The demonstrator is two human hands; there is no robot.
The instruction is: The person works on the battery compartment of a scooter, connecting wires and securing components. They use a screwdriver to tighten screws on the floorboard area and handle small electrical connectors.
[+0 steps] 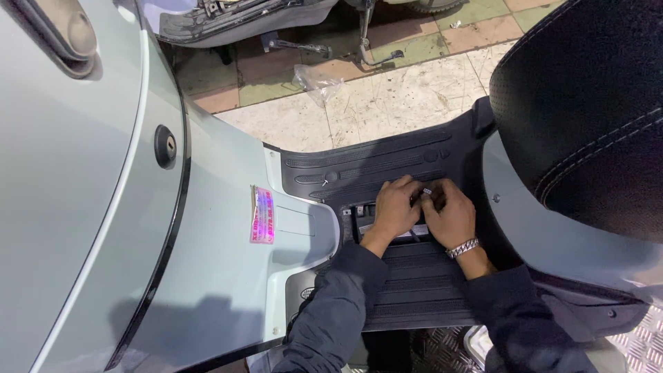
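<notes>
A small white part (427, 191) is pinched between the fingertips of the left hand (394, 207) and right hand (450, 215), held close together over an opening (362, 215) in the scooter's black footboard (387, 162). The compartment is already uncovered; the work inside looks unfinished.

Bright overhead light, soft sheen on pale panel (83, 173); shadow lower left; edges perhaps slightly warped.

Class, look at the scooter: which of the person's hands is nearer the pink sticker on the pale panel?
Left. The left hand lies on the footboard opening, closer to the pink sticker; the right hand is farther beyond it.
</notes>
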